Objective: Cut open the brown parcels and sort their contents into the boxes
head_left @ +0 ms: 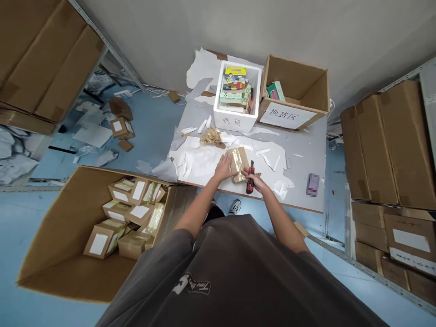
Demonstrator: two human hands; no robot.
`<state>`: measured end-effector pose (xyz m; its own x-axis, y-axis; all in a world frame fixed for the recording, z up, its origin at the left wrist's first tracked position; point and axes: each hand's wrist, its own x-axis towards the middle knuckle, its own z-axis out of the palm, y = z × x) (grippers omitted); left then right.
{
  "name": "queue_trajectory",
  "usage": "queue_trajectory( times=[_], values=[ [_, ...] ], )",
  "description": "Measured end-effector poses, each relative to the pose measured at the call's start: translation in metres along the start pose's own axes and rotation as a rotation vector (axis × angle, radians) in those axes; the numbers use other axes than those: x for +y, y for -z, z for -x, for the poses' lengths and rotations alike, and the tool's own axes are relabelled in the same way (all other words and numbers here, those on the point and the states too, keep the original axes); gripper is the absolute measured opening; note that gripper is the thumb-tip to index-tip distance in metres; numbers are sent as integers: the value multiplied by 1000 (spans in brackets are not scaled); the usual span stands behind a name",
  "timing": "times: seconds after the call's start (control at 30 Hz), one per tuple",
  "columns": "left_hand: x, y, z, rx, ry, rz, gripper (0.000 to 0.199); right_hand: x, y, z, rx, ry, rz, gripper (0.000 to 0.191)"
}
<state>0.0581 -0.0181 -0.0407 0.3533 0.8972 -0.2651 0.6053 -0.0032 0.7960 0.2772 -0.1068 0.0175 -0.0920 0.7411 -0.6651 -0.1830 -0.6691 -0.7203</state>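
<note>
Both hands are brought to a small carton (pixel 241 156) near the front edge of the worktable (pixel 306 150). Its left side is covered by the left hand (pixel 223 168), with the thumb set apart from the fingers; whether the fingers are curled beneath cannot be told. A red-and-black utility knife (pixel 250 180) is pinched in the right hand (pixel 258 181), whose fingertips are placed at the carton's lower right edge. Whether the blade is out cannot be made out.

Judging by its size and plain cardboard, the carton is likely to be light and fairly stiff, though its walls may be dented if squeezed. Its contents are hidden, so fragility cannot be ruled out. The shiny tape (pixel 237 160) along its face is probably slicker than the bare board. A hold is best taken by the opposite side walls, clear of the tape and knife.
</note>
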Motion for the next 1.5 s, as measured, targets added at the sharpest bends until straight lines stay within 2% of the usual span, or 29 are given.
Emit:
queue_trajectory(
  times=[0.07,0.17,0.27,0.33,0.47,0.6,0.7,0.8,1.0,1.17,1.27,1.4,1.5],
  values=[
    [8,8,-19,-146,-50,-113,141,-11,4,-4,20,2,27,54],
    [14,8,-41,-234,-11,-206,155,-30,6,-19,94,1,121,41],
    [14,4,-54,-253,-8,-256,157,-50,0,-44,187,6,288,42],
    [14,0,-60,-254,-9,-301,156,-61,-6,-65,195,24,431,41],
    [18,-10,-72,-247,30,-400,153,-75,-14,-106,268,120,697,28],
    [20,-20,-81,-207,75,-321,151,-82,-13,-130,364,92,870,26],
    [17,-24,-83,-192,90,-237,148,-84,-12,-136,338,50,989,29],
    [15,-26,-84,-200,112,-283,149,-82,-12,-135,337,58,1048,31],
    [23,-29,-87,-227,161,-353,143,-68,-15,-131,342,84,987,34],
    [26,-27,-88,-226,180,-311,145,-74,-16,-139,298,73,953,40],
    [25,-25,-88,-220,188,-268,147,-81,-15,-144,279,-7,974,37],
    [25,-22,-88,-221,187,-294,150,-82,-16,-145,212,-100,825,35],
    [28,-20,-86,-235,198,-366,149,-76,-19,-138,239,-148,832,31]
  ],
)
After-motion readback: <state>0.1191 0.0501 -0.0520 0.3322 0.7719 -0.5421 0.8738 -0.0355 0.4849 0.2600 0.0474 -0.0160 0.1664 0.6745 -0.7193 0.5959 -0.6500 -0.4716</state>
